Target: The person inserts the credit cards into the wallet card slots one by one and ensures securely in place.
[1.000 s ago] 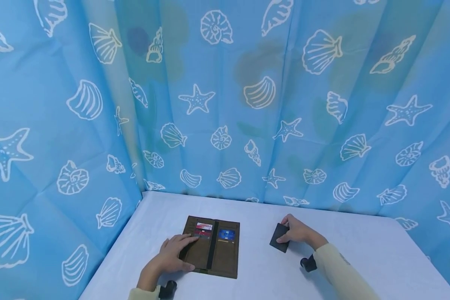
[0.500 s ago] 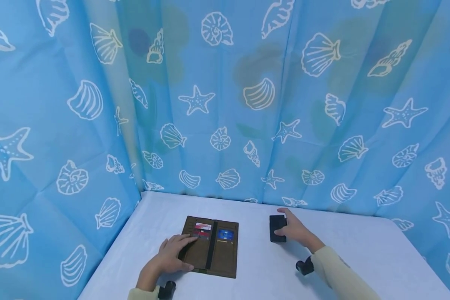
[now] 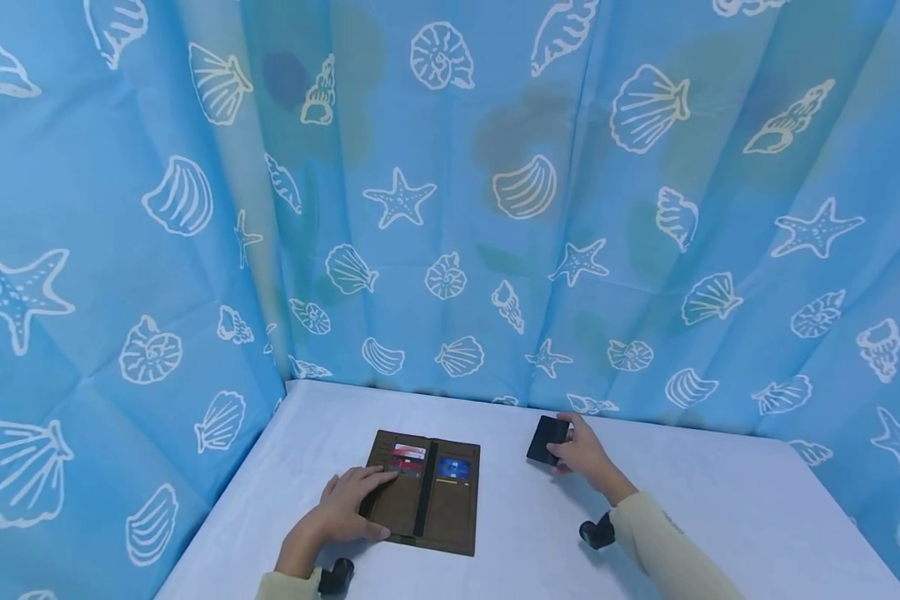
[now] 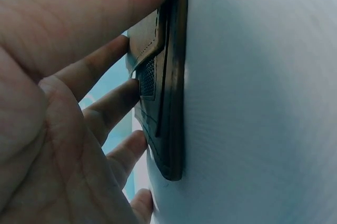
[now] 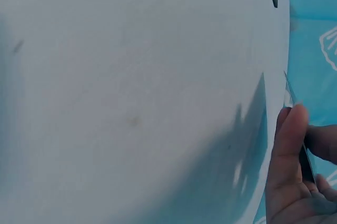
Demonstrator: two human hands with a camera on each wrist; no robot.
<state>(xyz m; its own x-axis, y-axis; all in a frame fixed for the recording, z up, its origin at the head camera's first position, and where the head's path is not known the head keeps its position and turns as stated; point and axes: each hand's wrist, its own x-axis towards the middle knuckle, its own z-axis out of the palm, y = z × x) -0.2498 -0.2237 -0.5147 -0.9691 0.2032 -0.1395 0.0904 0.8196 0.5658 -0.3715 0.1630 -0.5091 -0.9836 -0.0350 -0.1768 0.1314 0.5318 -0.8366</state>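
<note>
A brown long wallet [image 3: 452,517] lies spread flat, with a black strap down its middle and several cards in its slots. On its left edge rests my left hand [image 3: 348,504], fingers spread over the left panel and thumb along the near edge. The left wrist view shows the fingertips touching the wallet's side [image 4: 176,103]. To the right, my right hand [image 3: 583,450] pinches a thin black card [image 3: 546,439] between thumb and fingers, tilted above the tabletop. Seen almost edge-on in the right wrist view, the card [image 5: 306,165] is partly hidden by the fingers.
A white-covered table [image 3: 510,550] carries the wallet. Blue curtains [image 3: 450,217] printed with shells and starfish hang along its back and left side. Each wrist bears a small black camera, such as the right one [image 3: 598,531].
My right hand has moved slightly left and away from me, toward the table's back edge, turning and tilting the black card. The left hand and wallet have stayed in place.
</note>
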